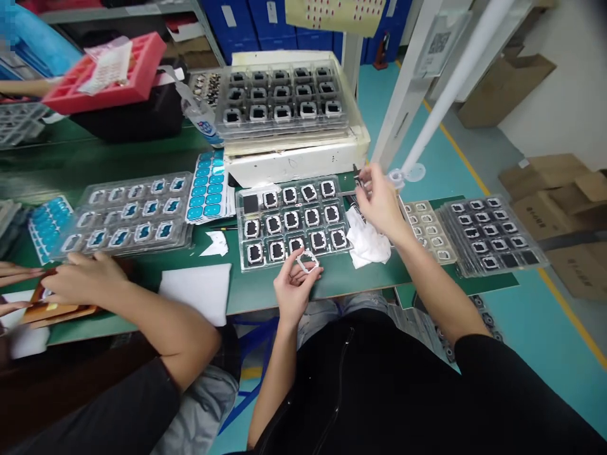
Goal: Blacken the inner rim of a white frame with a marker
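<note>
Pinched in the left hand (294,289), a white frame (309,261) sits at the near edge of the clear tray (265,254). It looks light, stiff and a bit fragile to me, so its outer rim seems the place to hold. Across by the tray's far right corner, the right hand (379,201) grips a small dark piece (358,178), hard to make out. Crumpled tissue (370,243) crowds that wrist; a co-worker's arm (164,316) rests leftward.
</note>
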A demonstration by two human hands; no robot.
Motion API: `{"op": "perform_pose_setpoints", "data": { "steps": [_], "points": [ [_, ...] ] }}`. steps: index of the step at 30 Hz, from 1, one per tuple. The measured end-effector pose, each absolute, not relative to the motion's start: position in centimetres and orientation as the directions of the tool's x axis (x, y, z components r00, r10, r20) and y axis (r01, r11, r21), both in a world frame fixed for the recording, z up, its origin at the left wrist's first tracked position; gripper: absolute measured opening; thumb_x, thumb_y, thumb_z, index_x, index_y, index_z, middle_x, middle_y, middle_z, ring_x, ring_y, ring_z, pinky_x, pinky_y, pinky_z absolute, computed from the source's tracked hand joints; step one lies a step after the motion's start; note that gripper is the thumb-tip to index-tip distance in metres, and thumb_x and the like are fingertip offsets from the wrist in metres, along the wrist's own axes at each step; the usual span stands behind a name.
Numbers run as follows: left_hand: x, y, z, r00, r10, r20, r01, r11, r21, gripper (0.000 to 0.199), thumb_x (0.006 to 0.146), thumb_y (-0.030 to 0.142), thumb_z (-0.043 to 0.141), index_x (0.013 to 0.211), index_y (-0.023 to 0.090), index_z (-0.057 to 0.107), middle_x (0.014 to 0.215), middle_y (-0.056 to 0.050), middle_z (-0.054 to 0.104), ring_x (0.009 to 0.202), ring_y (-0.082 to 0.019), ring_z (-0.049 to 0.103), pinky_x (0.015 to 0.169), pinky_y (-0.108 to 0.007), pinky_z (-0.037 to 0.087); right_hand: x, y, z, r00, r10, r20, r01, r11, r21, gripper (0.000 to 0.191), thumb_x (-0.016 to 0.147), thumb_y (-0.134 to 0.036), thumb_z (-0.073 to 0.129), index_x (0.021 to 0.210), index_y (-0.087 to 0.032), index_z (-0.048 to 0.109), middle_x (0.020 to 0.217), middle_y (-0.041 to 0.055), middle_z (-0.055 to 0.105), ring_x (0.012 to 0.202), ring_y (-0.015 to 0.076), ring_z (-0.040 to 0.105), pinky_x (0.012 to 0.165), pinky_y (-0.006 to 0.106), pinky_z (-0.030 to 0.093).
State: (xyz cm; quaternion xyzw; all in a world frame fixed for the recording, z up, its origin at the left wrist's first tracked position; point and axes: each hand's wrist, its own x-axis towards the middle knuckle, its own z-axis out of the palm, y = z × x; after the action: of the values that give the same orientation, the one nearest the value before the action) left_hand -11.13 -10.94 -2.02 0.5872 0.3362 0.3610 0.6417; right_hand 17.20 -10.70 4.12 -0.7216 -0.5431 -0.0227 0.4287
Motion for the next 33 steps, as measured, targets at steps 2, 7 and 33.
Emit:
{"op": "perform_pose_setpoints", "data": {
  "steps": [2,7,33],
  "points": [
    [-11.3,-11.3,-1.7,0.523,0.852,0.017,-0.080,0.029,0.996,0.038,0.104,0.041,0.069,0.135,0.021,0.066,0.137,-0.012,0.068,0.118,-0.026,0.069,0.099,-0.048,0.064,18.6,-8.3,3.9,0.411,0.786,0.461,0.787,-0.051,-0.615,0.038,0.096,-0.016,0.056,0.133,-0.026,0.053,0.122,0.0102,0.068,0.098,0.0273,0.071,0.092,0.051,0.062],
    [-11.2,-11.3,-1.2,0.511,0.855,0.088,-0.142,-0.017,0.990,0.048,0.099,0.055,0.073,0.136,0.024,0.067,0.128,-0.010,0.074,0.112,-0.027,0.074,0.092,-0.048,0.067,20.6,-4.7,2.4,0.417,0.843,0.340,0.749,-0.106,-0.654,0.036,0.089,-0.011,0.062,0.124,-0.020,0.060,0.116,0.0121,0.071,0.100,0.0278,0.069,0.098,0.052,0.059],
    [-11.5,-10.2,-4.1,0.502,0.863,-0.046,-0.021,0.066,0.998,0.063,0.079,0.041,0.094,0.133,0.019,0.071,0.100,-0.009,0.085,0.093,-0.023,0.083,0.089,-0.035,0.068,15.2,-20.0,0.7,0.316,0.884,0.345,0.930,-0.216,-0.298,0.040,0.102,-0.038,0.058,0.135,-0.018,0.070,0.114,0.0151,0.072,0.108,0.0388,0.059,0.092,0.059,0.052]
  ]
}}
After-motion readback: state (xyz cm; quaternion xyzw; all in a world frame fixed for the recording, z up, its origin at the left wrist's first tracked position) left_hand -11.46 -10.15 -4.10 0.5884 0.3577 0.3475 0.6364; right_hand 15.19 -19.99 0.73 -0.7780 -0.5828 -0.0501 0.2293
